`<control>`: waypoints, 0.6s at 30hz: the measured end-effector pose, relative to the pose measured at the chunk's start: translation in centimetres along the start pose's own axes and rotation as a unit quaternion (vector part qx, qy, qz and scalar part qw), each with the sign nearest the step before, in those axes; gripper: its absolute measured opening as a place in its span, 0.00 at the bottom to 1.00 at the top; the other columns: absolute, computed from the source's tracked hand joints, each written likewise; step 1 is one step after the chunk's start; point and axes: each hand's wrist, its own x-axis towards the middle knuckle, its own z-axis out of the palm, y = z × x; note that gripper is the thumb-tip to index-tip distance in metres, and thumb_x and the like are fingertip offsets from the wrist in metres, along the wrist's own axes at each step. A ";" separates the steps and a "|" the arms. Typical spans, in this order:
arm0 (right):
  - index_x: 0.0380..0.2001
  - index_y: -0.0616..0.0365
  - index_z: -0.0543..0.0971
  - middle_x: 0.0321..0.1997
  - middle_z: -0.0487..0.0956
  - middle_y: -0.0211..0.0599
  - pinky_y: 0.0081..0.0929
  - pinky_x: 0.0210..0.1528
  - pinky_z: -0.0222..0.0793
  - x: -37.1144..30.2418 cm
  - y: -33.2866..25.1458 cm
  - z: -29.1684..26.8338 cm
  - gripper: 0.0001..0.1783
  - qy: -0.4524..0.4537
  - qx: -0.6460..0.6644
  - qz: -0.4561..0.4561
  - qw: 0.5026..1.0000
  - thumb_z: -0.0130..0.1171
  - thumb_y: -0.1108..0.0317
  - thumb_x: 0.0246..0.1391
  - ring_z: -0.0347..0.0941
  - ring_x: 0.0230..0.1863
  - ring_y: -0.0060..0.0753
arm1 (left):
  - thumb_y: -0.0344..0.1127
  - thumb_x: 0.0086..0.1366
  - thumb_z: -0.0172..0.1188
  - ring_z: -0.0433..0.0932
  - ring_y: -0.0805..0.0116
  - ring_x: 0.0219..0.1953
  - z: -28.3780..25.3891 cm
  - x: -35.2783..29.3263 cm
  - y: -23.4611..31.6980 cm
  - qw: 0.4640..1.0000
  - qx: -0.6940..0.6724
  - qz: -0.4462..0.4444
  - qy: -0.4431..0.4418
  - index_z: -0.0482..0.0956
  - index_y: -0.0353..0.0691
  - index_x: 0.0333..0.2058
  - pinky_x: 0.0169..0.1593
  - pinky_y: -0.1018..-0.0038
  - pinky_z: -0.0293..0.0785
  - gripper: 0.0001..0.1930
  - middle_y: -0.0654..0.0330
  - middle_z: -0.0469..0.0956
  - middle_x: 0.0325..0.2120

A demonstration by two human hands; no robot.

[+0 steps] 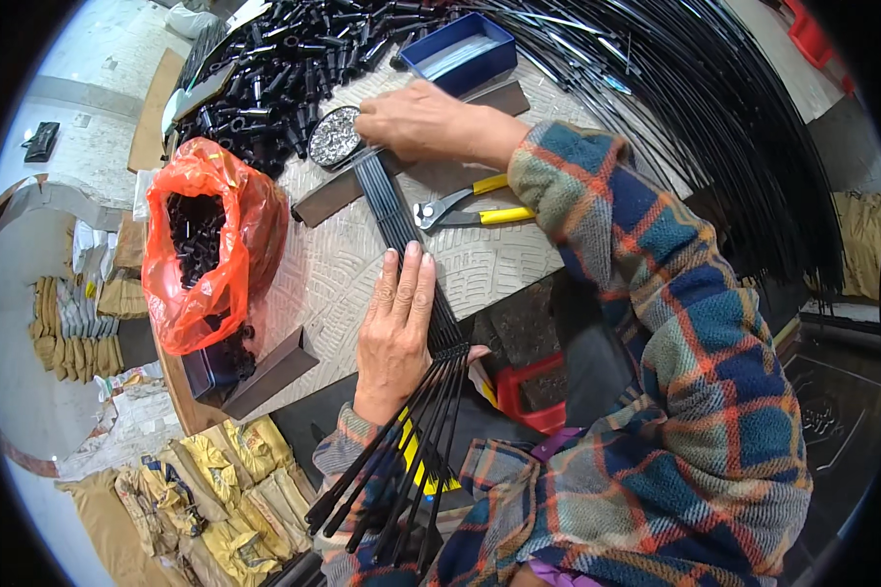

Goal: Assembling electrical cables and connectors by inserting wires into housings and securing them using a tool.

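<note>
My left hand [394,328] lies with straight fingers along a row of thin black rods [387,201], its thumb tip showing at their other side, so the rods are held between. Their far ends rest against a dark metal angle bar [328,199]; their near ends fan out over my left sleeve. My right hand [416,119] is curled above the bar at the rod ends, beside a round dish of small silvery metal pieces [335,137]. Its fingertips are bent down, and what they pinch is hidden. End-cutting pliers [465,207] with yellow handles lie right of the rods.
An orange plastic bag [264,225] of small black parts stands at the left. Behind are a heap of black tubular parts [294,73] and a blue box [460,61]. Many long black rods [700,108] spread at the right. Another angle piece [272,374] lies near the table's front edge.
</note>
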 end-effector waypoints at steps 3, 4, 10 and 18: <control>0.34 0.49 0.75 0.33 0.75 0.32 0.31 0.34 0.69 0.9 0.6 -1.5 0.10 0.113 0.034 0.050 0.992 0.49 0.72 0.47 0.74 0.36 0.38 | 0.60 0.44 0.59 0.57 0.47 0.58 -1.1 -0.4 -0.5 1.000 0.027 -0.002 0.007 0.63 0.32 0.53 0.57 0.63 0.59 0.44 0.48 0.62 0.54; 0.36 0.45 0.76 0.35 0.75 0.29 0.30 0.33 0.69 1.2 1.6 -2.0 0.11 0.173 0.036 0.068 0.982 0.49 0.68 0.48 0.74 0.36 0.35 | 0.59 0.45 0.59 0.58 0.48 0.58 -1.2 -0.6 -0.6 0.999 0.034 -0.011 0.021 0.64 0.32 0.52 0.57 0.63 0.59 0.42 0.49 0.62 0.54; 0.31 0.43 0.79 0.31 0.79 0.35 0.34 0.35 0.71 0.0 9.0 -5.4 0.09 -0.136 -0.101 0.247 0.954 0.54 0.60 0.44 0.75 0.35 0.39 | 0.56 0.48 0.58 0.59 0.51 0.58 0.1 -0.6 -0.7 0.998 0.042 -0.010 0.045 0.64 0.35 0.53 0.58 0.65 0.59 0.39 0.53 0.62 0.55; 0.22 0.47 0.77 0.26 0.76 0.34 0.35 0.31 0.68 0.2 9.7 -6.4 0.04 -0.118 -0.135 0.128 0.976 0.56 0.64 0.41 0.74 0.32 0.41 | 0.47 0.54 0.52 0.60 0.55 0.58 0.5 -1.4 -0.9 0.996 0.058 -0.011 0.063 0.62 0.37 0.54 0.57 0.66 0.61 0.31 0.56 0.59 0.57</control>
